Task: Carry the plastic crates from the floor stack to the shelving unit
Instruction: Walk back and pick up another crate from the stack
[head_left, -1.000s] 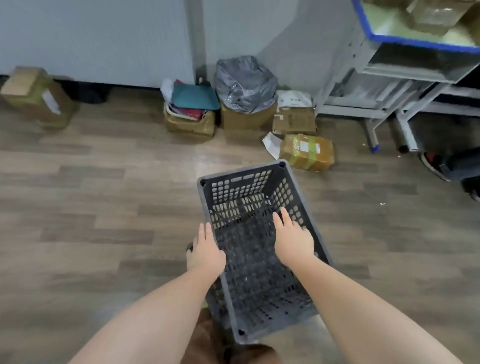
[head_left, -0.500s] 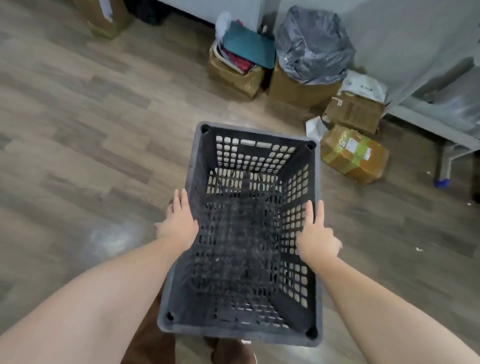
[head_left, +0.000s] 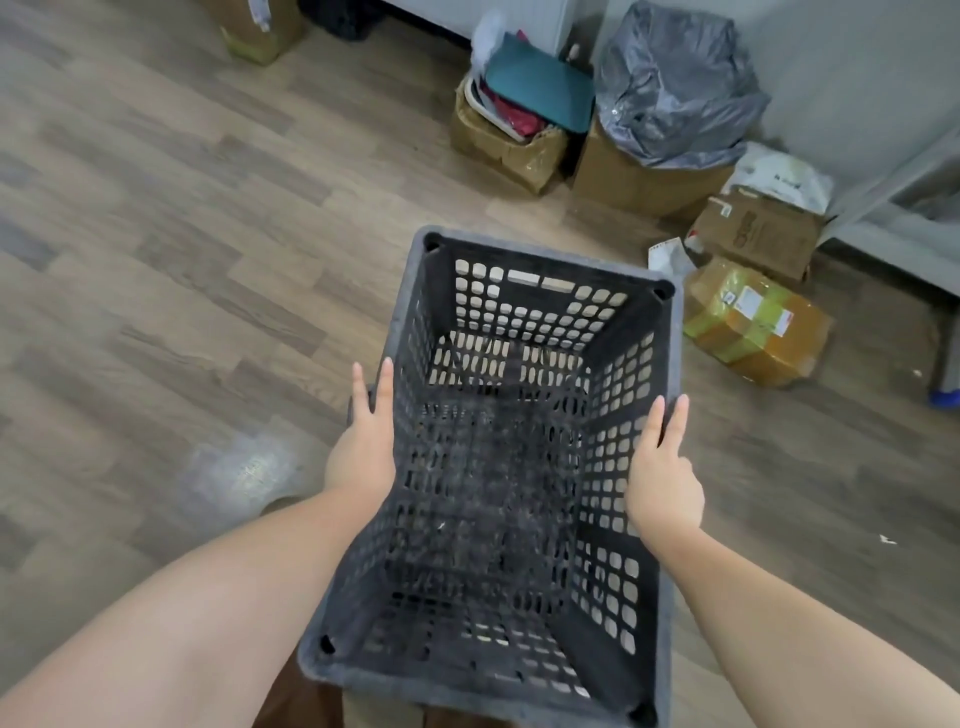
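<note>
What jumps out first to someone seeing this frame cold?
The dark grey perforated plastic crate fills the centre, empty, with the left hand and right hand laid flat along its two long rims, fingers straight. Beyond it, against the far wall, sit cardboard boxes, one topped with a crumpled grey plastic bag, and a yellow-taped parcel lies on the wood-look floor to the right.

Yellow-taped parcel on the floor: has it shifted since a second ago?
No. The yellow-taped parcel still lies beside the brown box; only the camera moved.
</note>
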